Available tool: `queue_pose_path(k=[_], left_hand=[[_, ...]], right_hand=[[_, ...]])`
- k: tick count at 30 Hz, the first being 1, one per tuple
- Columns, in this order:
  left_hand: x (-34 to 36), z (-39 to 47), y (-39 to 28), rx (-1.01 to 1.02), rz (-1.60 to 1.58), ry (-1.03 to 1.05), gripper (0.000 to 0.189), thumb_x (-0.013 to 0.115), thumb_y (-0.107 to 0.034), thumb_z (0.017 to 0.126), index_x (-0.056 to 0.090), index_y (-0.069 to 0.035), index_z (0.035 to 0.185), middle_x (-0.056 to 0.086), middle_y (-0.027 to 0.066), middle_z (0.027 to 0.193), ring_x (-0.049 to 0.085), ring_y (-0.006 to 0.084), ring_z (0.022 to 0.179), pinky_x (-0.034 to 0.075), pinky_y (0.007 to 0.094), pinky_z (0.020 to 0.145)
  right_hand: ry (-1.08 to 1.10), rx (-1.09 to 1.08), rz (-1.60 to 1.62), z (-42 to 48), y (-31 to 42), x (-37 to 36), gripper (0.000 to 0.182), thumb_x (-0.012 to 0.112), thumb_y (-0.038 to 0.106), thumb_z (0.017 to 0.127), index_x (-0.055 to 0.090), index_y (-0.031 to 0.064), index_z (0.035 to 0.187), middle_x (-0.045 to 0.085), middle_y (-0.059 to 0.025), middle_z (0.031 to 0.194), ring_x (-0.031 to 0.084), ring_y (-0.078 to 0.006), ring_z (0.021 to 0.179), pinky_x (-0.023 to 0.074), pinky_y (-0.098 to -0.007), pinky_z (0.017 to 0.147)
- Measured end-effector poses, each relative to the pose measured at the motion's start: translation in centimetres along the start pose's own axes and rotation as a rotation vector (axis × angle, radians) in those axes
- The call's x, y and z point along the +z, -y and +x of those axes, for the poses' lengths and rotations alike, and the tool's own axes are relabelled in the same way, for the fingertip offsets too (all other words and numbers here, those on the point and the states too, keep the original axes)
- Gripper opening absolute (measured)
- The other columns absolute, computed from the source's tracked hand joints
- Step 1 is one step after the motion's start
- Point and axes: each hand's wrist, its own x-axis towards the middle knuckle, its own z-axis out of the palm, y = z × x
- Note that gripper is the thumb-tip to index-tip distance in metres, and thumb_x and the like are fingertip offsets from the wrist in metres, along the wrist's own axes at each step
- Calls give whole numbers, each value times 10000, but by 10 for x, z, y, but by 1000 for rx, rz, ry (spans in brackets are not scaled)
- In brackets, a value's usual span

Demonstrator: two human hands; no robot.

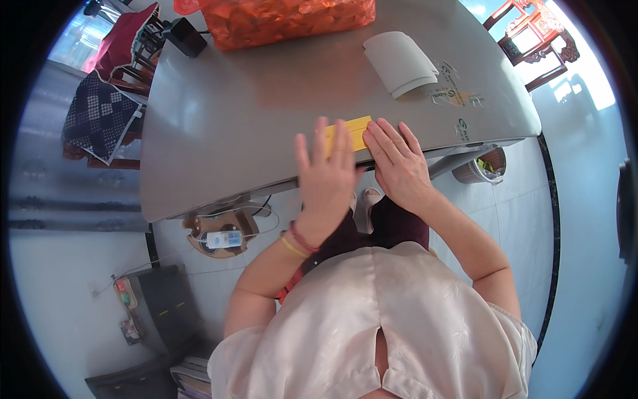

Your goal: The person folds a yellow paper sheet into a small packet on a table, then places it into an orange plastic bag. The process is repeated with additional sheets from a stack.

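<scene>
A folded piece of yellow paper [359, 133] lies flat near the front edge of the grey table [224, 129]. My right hand [401, 162] rests on its right end with the fingers extended. Over its left end is my left hand [330, 174], blurred, with the fingers spread; whether it touches the paper cannot be told. Part of the yellow paper is hidden under the fingers. Neither hand grips anything. Farther back on the right of the table lies a small stack of curled white sheets [400, 65].
A red plastic bag [289, 20] full of orange-red items stands at the table's back. A black box-shaped object [185, 37] sits at the back left corner. Below the table are a waste bin [468, 172] on the right and a power strip [224, 240] on a stool at the left.
</scene>
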Motion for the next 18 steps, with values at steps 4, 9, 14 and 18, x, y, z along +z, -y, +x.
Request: queue_pose_path(k=[4, 9, 14, 18], left_hand=[[18, -2, -12, 22, -6, -91, 716, 794, -338, 744, 555, -62, 1359, 489, 69, 1466, 349, 334, 1428, 249, 627, 1127], [-2, -25, 25, -14, 77, -38, 684, 809, -328, 732, 585, -74, 1326, 492, 53, 1458, 353, 344, 1421, 243, 635, 1118], [-6, -18, 15, -15, 87, -54, 675, 810, -332, 723, 600, -55, 1302, 490, 57, 1448, 352, 348, 1419, 245, 630, 1113], [9, -2, -15, 52, 72, -120, 664, 808, -319, 711, 616, -43, 1283, 508, 55, 1434, 361, 335, 1418, 234, 637, 1115]], right_hand=[[1, 7, 12, -2, -1, -1, 549, 612, 19, 756, 576, -15, 1303, 538, -113, 1385, 466, -274, 1348, 338, -485, 1131], [42, -8, -10, -4, -5, -1, 648, 605, -26, 733, 518, 13, 1374, 484, -111, 1453, 427, -259, 1386, 296, -466, 1162], [23, 1, -9, -1, -2, -1, 577, 604, 12, 763, 549, -6, 1337, 513, -117, 1414, 450, -272, 1361, 319, -487, 1142], [18, -1, -15, -1, 0, -1, 540, 598, 29, 782, 567, -14, 1319, 524, -122, 1403, 462, -278, 1351, 327, -496, 1135]])
